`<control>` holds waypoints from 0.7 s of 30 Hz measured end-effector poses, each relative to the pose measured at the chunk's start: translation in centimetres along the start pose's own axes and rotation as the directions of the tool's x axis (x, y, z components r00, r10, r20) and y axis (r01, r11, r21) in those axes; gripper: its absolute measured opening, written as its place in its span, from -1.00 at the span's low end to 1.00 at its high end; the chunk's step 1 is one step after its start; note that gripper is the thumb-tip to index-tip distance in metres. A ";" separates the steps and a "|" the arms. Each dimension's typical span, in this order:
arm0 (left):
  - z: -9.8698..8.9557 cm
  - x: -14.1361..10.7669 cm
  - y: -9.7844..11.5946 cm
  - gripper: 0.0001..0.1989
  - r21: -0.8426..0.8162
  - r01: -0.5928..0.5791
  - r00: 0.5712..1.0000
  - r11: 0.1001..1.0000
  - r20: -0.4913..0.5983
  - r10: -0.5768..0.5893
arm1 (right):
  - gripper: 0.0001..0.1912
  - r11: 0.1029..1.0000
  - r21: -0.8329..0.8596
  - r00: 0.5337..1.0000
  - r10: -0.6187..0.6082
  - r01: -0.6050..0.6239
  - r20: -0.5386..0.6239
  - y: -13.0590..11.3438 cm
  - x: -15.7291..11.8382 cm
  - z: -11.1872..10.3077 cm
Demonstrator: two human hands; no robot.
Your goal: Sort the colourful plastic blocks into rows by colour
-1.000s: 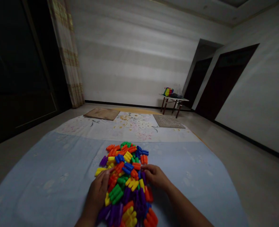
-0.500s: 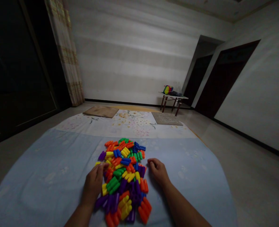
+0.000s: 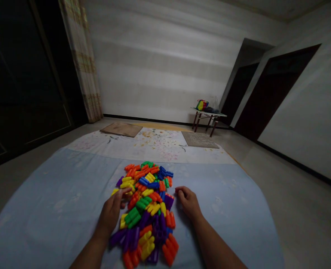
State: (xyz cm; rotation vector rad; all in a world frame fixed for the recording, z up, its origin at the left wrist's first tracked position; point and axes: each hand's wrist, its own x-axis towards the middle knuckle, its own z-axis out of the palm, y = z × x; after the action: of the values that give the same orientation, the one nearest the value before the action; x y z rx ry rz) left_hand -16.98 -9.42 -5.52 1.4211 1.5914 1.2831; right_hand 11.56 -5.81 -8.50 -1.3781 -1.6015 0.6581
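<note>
A heap of plastic building blocks (image 3: 145,205) shaped like joined tubes, in orange, yellow, green, blue and purple, lies between my hands. My left hand (image 3: 110,215) is at the heap's left side, fingers stretched over its edge by some yellow blocks (image 3: 128,184). Nothing shows in its grasp. To the right of the heap my right hand (image 3: 190,204) rests on the blue cloth, fingers curled in and no block visible in them. A purple block (image 3: 169,202) is the nearest piece to it.
A light blue cloth (image 3: 235,209) and a white floral cloth (image 3: 165,144) cover the table. Two flat mats, one brown (image 3: 122,129) and one grey (image 3: 200,139), lie at its far end. Beyond stands a small table (image 3: 208,112) with a colourful bag (image 3: 201,105).
Several blocks in the middle and upper part of the heap have shifted; more yellow shows by my left fingers, and less green at the right. My right hand stays almost still. The view has tilted slightly.
</note>
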 end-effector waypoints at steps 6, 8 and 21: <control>-0.6 0.2 -0.8 -0.42 0.024 0.051 0.972 0.998 -0.232 -0.044 | -0.71 0.991 0.128 0.999 0.044 -0.047 0.023 0.4 0.2 0.0; -0.6 0.3 -1.1 -0.43 0.001 0.093 0.966 0.996 -0.241 -0.090 | -0.70 0.986 0.155 0.998 0.056 -0.060 0.030 0.5 0.3 0.0; -0.7 1.0 -0.9 -0.55 -0.249 0.228 0.914 0.941 -0.279 -0.295 | -0.71 0.999 0.017 0.993 -0.034 0.032 0.112 -1.6 -0.7 0.1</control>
State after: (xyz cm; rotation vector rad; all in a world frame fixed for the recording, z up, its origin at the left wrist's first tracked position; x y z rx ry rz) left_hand -18.14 -8.57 -6.05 0.8674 1.7200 1.5149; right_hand 10.72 -6.84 -7.37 -1.3210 -1.7007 0.7372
